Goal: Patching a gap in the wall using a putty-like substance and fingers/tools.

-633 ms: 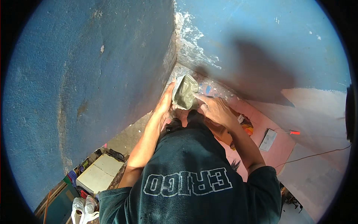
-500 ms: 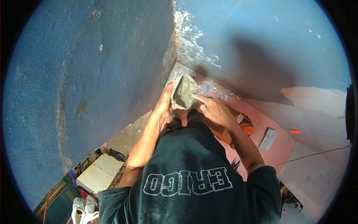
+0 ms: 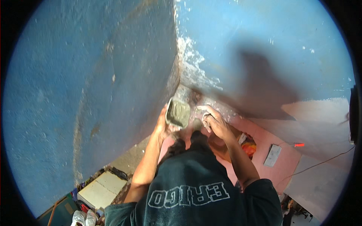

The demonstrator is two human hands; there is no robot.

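My left hand [image 3: 162, 123] is wrapped round the left side of a small square tub [image 3: 168, 115]. Grey-green paste [image 3: 178, 113] fills the tub, and its surface looks smeared. To the right of the tub, and apart from it, is my right hand [image 3: 215, 121]. Its index finger stretches toward the tub and carries a pale coating, while the other fingers are partly curled. I see no tool in that hand.
Blue walls [image 3: 124, 67] meet in a corner ahead, with a flaking white patch [image 3: 192, 62] along it. Pink flooring [image 3: 256, 165] holds a pale rectangular object [image 3: 272, 155] and a red-handled tool [image 3: 299, 145]. Lower left stand a cream box [image 3: 102, 187] and white shoes [image 3: 85, 217].
My right index finger has come away from the paste and the tub's edge. Tub and both hands sit lower in the view, and the walls have shifted downward too.
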